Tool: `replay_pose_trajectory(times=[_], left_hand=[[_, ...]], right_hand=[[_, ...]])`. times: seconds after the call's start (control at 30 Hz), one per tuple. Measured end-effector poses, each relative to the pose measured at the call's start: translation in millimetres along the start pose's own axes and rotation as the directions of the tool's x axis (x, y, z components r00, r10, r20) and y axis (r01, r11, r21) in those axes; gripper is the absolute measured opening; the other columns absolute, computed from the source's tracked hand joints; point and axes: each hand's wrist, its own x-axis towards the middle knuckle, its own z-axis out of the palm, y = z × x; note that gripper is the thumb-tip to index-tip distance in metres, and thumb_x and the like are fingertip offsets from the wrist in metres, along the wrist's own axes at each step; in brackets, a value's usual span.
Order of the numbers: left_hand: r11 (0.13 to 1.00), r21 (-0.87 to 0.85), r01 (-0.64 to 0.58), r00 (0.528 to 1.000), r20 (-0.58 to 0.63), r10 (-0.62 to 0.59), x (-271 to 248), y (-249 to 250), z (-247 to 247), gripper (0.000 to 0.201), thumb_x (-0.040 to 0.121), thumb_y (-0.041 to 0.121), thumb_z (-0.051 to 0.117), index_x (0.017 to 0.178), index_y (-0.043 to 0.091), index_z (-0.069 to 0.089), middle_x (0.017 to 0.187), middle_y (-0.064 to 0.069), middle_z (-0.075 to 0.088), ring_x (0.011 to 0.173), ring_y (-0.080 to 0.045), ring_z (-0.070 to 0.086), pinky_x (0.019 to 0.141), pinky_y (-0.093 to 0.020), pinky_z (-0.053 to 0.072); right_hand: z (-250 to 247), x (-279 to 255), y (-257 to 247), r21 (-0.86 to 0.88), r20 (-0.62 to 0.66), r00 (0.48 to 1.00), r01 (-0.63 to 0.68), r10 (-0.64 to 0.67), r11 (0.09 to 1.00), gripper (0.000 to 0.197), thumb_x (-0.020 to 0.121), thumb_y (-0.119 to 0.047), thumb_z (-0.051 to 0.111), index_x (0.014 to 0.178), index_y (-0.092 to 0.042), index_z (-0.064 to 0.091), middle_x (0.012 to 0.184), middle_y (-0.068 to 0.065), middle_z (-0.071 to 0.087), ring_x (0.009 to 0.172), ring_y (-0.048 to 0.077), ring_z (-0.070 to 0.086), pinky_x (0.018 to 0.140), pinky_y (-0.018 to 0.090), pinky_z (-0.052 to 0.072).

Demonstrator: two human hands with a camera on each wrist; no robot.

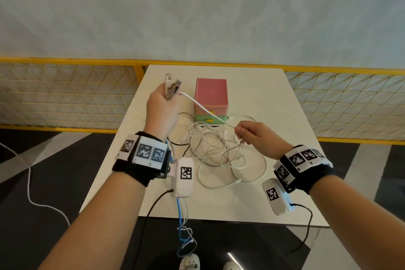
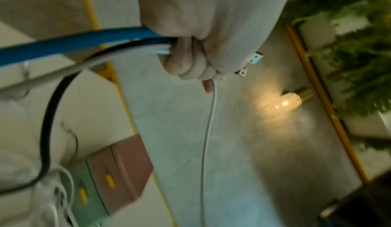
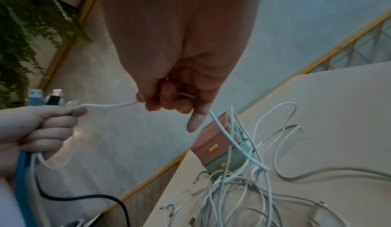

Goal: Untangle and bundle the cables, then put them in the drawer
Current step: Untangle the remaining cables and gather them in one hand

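My left hand [image 1: 163, 103] is raised over the table's left side and grips a bunch of cable ends; USB plugs [image 1: 172, 82] stick up out of the fist. Blue [image 2: 63, 44], black and white cables trail back from that fist [image 2: 190, 60]. One white cable [image 1: 203, 108] runs taut from it to my right hand [image 1: 252, 136], which pinches it [image 3: 169, 100] above a tangle of white cables [image 1: 219, 151] on the table. A small drawer box [image 1: 211, 101], pink above and green below with yellow handles, stands behind the tangle, drawers closed.
The white table [image 1: 274, 98] is small, its near edge just under my wrists. A yellow mesh railing [image 1: 65, 94] runs behind it. Blue and white cables [image 1: 182, 226] hang off the front edge toward the dark floor. A lit wall lamp [image 2: 289, 101] shows in the left wrist view.
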Motion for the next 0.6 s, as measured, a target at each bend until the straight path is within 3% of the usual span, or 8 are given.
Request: replay_pose_trajectory(times=[0.07,0.13,0.2,0.23,0.33,0.43,0.53,0.6], left_hand=[[0.986,0.062,-0.156,0.981,0.123,0.147,-11,2,9,0.025,0.098,0.012,0.051,0.118,0.022,0.063,0.090,0.018,0.057,0.066,0.005,0.054,0.055,-0.007,0.040],[0.967,0.094,-0.236,0.914,0.360,0.188,-26,3,24,0.035,0.097,0.008,0.050,0.128,0.024,0.057,0.095,0.017,0.059,0.059,0.010,0.053,0.052,-0.005,0.040],[0.955,0.142,-0.262,0.826,0.545,0.146,-36,0,38,0.022,0.099,0.015,0.050,0.116,0.022,0.062,0.090,0.006,0.064,0.056,0.005,0.051,0.053,-0.011,0.038],[0.959,0.124,-0.255,0.805,0.577,0.139,-39,-1,42,0.016,0.099,0.020,0.051,0.107,0.020,0.065,0.085,0.004,0.064,0.058,0.006,0.051,0.055,-0.013,0.037],[0.973,0.072,-0.219,0.841,0.519,0.151,-38,0,43,0.017,0.100,0.025,0.052,0.106,0.022,0.068,0.081,0.001,0.061,0.064,-0.009,0.052,0.057,-0.018,0.037],[0.989,0.013,-0.148,0.935,0.327,0.136,-22,5,29,0.024,0.099,0.036,0.051,0.077,0.031,0.057,0.060,0.009,0.049,0.048,-0.009,0.040,0.047,-0.020,0.032],[0.981,-0.190,0.032,0.993,0.121,-0.009,0,6,15,0.035,0.093,0.050,0.054,0.066,0.029,0.055,0.052,0.012,0.045,0.049,-0.010,0.039,0.050,-0.026,0.032],[0.983,-0.180,0.024,0.998,0.059,-0.013,7,5,10,0.032,0.092,0.050,0.055,0.069,0.027,0.057,0.056,0.010,0.048,0.054,-0.014,0.043,0.058,-0.032,0.036]], right_hand=[[-1,5,-5,-0.072,-0.012,1.000,0.015,-0.016,0.997,0.029,0.098,-0.029,0.044,0.078,-0.011,0.055,0.073,0.008,0.056,0.070,0.020,0.057,0.072,0.036,0.051],[-2,7,-15,-0.124,-0.012,0.999,0.044,-0.046,0.991,0.029,0.096,-0.034,0.043,0.074,-0.019,0.054,0.075,0.018,0.058,0.074,0.034,0.058,0.074,0.048,0.051],[-3,9,-28,-0.163,-0.014,0.996,0.089,-0.093,0.983,0.029,0.097,-0.033,0.043,0.073,-0.022,0.054,0.070,0.013,0.058,0.069,0.034,0.056,0.070,0.046,0.049],[-4,10,-35,-0.169,-0.015,0.993,0.115,-0.119,0.979,0.028,0.097,-0.031,0.044,0.072,-0.023,0.054,0.066,0.006,0.055,0.063,0.029,0.053,0.065,0.042,0.046],[-7,10,-45,-0.115,-0.004,0.989,0.148,-0.149,0.982,0.028,0.099,-0.025,0.044,0.074,-0.025,0.056,0.066,-0.012,0.054,0.064,0.021,0.050,0.066,0.035,0.044],[-12,10,-35,0.012,-0.054,0.990,0.133,-0.132,0.991,0.034,0.101,-0.018,0.040,0.075,-0.033,0.057,0.070,-0.010,0.052,0.068,0.011,0.051,0.068,0.020,0.043],[-16,11,-17,0.013,-0.058,0.996,0.069,-0.068,0.998,0.030,0.101,-0.020,0.038,0.080,-0.006,0.053,0.071,0.002,0.051,0.067,0.010,0.050,0.070,0.016,0.042],[-17,13,-10,-0.004,-0.051,0.998,0.046,-0.046,0.999,0.031,0.102,-0.021,0.037,0.080,-0.004,0.052,0.072,0.003,0.051,0.067,0.010,0.049,0.071,0.020,0.043]])
